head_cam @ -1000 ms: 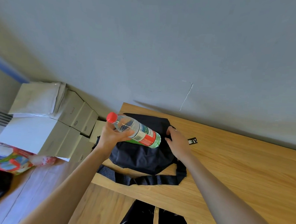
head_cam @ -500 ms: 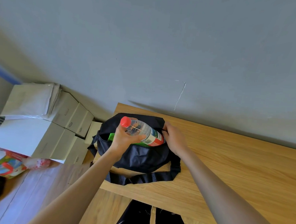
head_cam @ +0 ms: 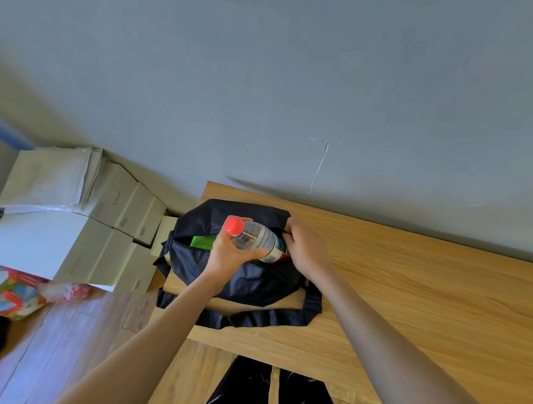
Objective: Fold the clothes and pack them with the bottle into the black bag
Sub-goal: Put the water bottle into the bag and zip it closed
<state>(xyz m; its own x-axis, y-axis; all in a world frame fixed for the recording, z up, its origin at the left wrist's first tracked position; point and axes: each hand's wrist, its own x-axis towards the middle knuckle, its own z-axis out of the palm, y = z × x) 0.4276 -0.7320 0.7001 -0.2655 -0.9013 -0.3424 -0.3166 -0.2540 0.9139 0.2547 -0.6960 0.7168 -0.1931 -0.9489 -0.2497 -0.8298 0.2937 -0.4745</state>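
The left hand (head_cam: 227, 255), at the centre of the frame, wraps its fingers round the clear bottle (head_cam: 258, 240) below its red cap (head_cam: 234, 225), base angled down into the mouth of the black bag (head_cam: 224, 261). Just right of it, the right hand (head_cam: 304, 251) pinches the bag's rim by the zip end, holding the opening apart. Green fabric (head_cam: 205, 242) shows inside, left of the bottle. The bag sits at the upper-left corner of the wooden table (head_cam: 409, 298), its strap (head_cam: 252, 318) trailing toward the near edge. The opening looks narrow: the bottle could catch on the rim or bunch the folded clothes, and a hard push might slide the bag off the corner.
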